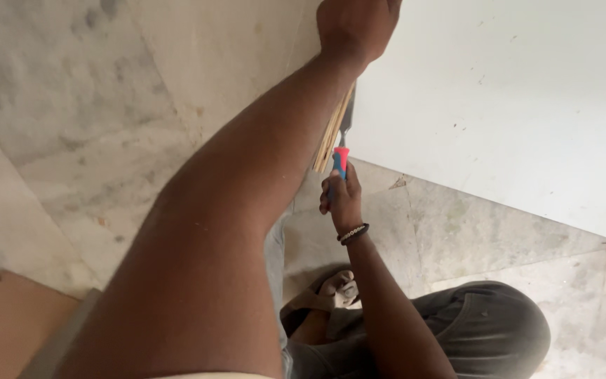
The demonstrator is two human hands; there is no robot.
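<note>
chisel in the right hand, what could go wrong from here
The chisel points up along the white board edge toward the left hand bracing it; a slip could drive the blade into that hand. The thin wood strips it is prying might splinter. A bare foot sits directly below if the tool drops.

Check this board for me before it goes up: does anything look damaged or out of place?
Yes. Thin wood strips stick out from the white board's edge, splayed apart, where the right hand drives a chisel. The left hand braces the board. A wood chip lies on the floor.
</note>
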